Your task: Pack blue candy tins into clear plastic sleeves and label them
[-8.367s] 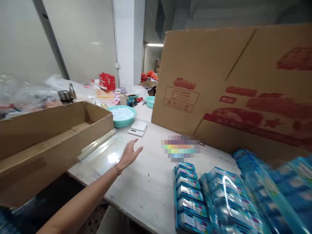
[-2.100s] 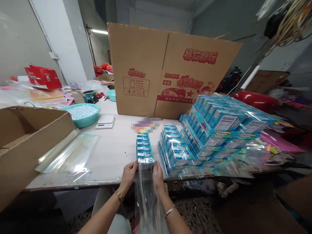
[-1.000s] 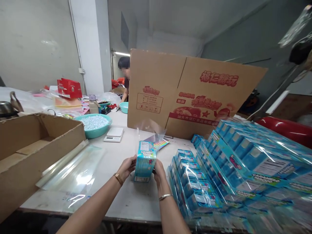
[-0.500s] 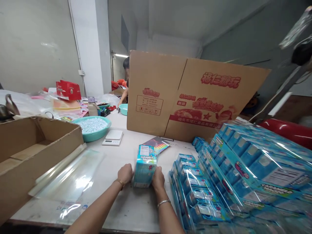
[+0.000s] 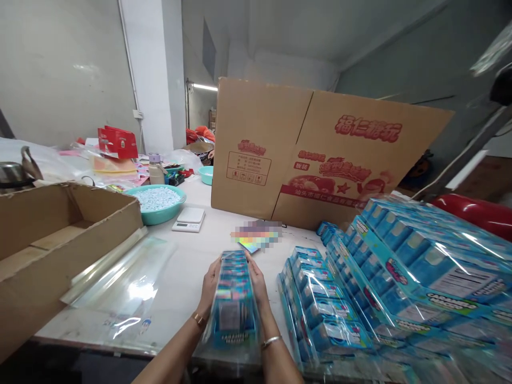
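Note:
A long blue pack of small candy boxes (image 5: 233,295) in a clear plastic sleeve lies flat on the white table (image 5: 200,250), pointing away from me. My left hand (image 5: 210,285) presses against its left side and my right hand (image 5: 258,284) against its right side, so both grip it. Right beside it lie flat rows of identical wrapped blue packs (image 5: 316,304).
A high stack of wrapped blue packs (image 5: 420,256) fills the right. A big printed carton (image 5: 316,154) stands at the back. An open brown box (image 5: 60,240) and clear plastic sleeves (image 5: 120,282) lie left. A teal bowl of white pieces (image 5: 158,201) and a small scale (image 5: 189,219) sit behind.
The pack stood on end between my hands half a second ago; now it lies flat on the table, its near end toward me. Both hands stayed on its sides.

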The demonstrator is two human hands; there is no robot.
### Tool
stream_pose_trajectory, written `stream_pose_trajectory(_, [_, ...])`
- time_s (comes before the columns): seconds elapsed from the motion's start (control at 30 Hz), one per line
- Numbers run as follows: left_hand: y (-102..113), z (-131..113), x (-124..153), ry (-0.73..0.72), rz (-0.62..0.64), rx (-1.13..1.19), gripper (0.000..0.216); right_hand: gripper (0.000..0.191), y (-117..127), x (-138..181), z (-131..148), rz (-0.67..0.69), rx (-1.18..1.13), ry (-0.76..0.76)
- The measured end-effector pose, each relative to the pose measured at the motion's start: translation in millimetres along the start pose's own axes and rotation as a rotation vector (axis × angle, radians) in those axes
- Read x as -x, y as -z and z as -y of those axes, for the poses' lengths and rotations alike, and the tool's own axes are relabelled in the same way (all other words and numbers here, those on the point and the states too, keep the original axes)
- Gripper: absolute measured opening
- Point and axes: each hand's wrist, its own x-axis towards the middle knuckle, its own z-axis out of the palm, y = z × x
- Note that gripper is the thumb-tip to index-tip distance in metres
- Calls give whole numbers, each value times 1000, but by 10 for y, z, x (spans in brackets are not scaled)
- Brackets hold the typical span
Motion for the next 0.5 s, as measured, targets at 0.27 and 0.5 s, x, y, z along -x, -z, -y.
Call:
stream_pose_trajectory(0.27, [133,153,68,-16,8,63,55,69,-9,60,-293,-97,-99,-34])
stream_pose_trajectory(0.5, [-55,1,-259,74,-21,116,47,55,0,-266,-254,-96,58,-139])
